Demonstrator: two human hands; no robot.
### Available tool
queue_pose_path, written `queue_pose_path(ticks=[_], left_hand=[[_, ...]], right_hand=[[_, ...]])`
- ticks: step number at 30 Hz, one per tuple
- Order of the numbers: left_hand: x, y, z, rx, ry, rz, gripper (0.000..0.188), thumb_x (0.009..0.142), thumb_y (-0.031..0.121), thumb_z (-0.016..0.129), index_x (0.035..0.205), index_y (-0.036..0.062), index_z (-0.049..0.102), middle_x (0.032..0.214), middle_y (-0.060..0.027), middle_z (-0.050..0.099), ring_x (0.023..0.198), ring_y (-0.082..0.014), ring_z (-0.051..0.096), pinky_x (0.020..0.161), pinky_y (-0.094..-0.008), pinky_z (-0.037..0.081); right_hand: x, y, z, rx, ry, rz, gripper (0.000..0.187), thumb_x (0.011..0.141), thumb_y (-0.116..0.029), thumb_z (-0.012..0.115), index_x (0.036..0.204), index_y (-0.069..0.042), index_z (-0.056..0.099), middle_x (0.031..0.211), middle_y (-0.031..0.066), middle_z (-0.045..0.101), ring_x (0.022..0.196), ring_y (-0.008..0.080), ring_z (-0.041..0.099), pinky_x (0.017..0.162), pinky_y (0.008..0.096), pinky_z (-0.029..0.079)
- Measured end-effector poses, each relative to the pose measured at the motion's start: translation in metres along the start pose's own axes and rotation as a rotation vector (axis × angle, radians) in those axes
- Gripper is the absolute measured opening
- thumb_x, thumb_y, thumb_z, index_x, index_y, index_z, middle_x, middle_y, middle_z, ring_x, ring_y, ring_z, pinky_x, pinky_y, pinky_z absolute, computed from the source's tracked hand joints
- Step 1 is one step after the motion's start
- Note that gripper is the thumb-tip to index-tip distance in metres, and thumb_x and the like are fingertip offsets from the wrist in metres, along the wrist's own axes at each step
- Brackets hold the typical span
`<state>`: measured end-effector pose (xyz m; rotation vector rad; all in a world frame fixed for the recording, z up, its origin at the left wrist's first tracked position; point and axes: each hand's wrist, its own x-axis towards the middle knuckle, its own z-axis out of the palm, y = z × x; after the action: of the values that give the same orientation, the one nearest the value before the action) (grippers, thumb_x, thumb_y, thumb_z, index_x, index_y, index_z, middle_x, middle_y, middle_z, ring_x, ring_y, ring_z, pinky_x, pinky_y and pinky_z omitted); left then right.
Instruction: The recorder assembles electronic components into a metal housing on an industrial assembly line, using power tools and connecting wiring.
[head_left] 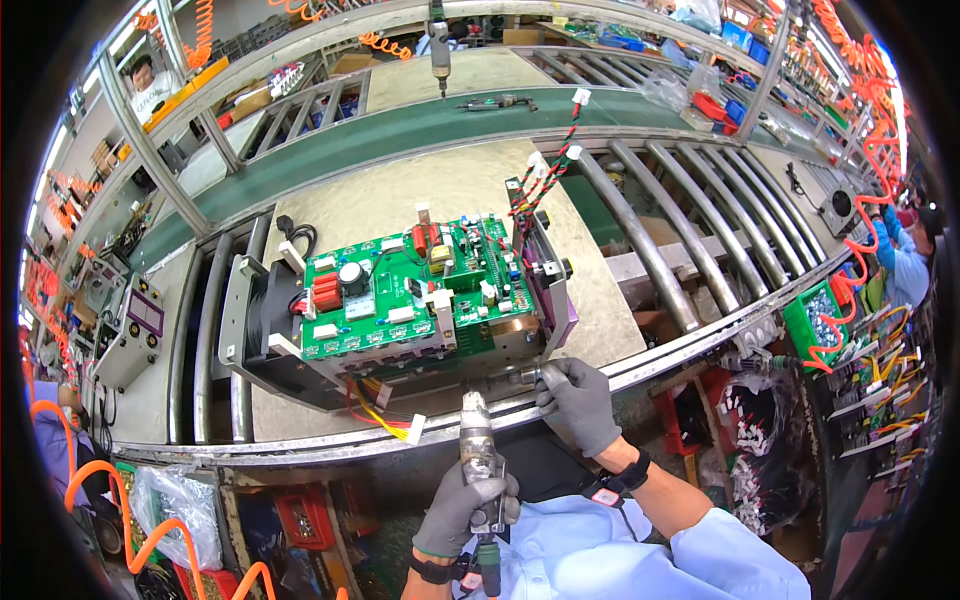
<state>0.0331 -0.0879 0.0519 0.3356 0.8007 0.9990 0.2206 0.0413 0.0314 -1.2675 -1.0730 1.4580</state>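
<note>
My left hand (450,515), in a grey glove, is wrapped round a metal power screwdriver (478,440) pointing away from me. The screwdriver's tip is close to the near side of a black metal chassis (300,375). My gloved right hand (582,408) has its fingers pinched together at the chassis's near right corner; a small shiny metal piece (522,377) is at the fingertips, partly hidden. On the chassis is a green circuit board (405,290) with red, white and black parts. Red, black and green wires with white plugs (540,175) rise at its right end. Yellow and red wires (385,415) hang from its near side.
The chassis rests on a pale board (600,320) over a roller conveyor (690,230). Another screwdriver (440,55) hangs above the green belt (380,115). An orange coiled hose (145,525) loops at lower left. Parts bins (815,315) stand at the right. Other people are farther off.
</note>
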Motion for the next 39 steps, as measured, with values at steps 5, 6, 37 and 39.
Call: queue_pose_path(ticks=[5,6,37,39], left_hand=[[0.001,0.005,0.011,0.091,0.085,0.022,0.047,0.079,0.016,0.071,0.117,0.0006,0.047,0.086,-0.0145,0.064,0.066,-0.0239,0.068,0.059,-0.0349,0.057],[0.002,0.007,0.012,0.106,0.078,0.017,0.047,0.079,0.016,0.071,0.117,0.0005,0.047,0.086,-0.0145,0.064,0.067,-0.0236,0.068,0.059,-0.0349,0.057],[0.114,0.025,0.033,0.153,0.237,0.237,0.026,0.086,0.022,0.068,0.087,-0.0038,0.07,0.074,-0.0071,0.07,0.061,-0.0112,0.065,0.056,-0.0259,0.049],[0.109,0.035,0.03,0.093,0.175,0.174,0.027,0.087,0.021,0.068,0.093,-0.0044,0.071,0.078,-0.0094,0.072,0.066,-0.0149,0.068,0.061,-0.0263,0.052]], right_hand=[[-0.002,0.002,0.01,-0.011,0.045,-0.046,0.022,0.099,-0.018,0.061,0.101,0.003,0.063,0.08,0.0056,0.064,0.064,0.0086,0.062,0.055,0.0235,0.052],[-0.002,0.002,0.012,-0.001,0.084,-0.041,0.021,0.099,-0.018,0.06,0.1,0.003,0.062,0.081,0.0055,0.064,0.065,0.0087,0.061,0.056,0.0235,0.051],[0.06,0.02,-0.02,-0.403,-0.082,-0.509,0.031,0.08,-0.009,0.074,0.106,-0.002,0.059,0.08,0.007,0.062,0.07,0.0148,0.06,0.064,0.03,0.05],[0.059,0.017,-0.021,-0.446,-0.066,-0.516,0.027,0.081,-0.008,0.073,0.103,-0.002,0.059,0.079,0.0062,0.061,0.068,0.0142,0.058,0.063,0.0297,0.048]])
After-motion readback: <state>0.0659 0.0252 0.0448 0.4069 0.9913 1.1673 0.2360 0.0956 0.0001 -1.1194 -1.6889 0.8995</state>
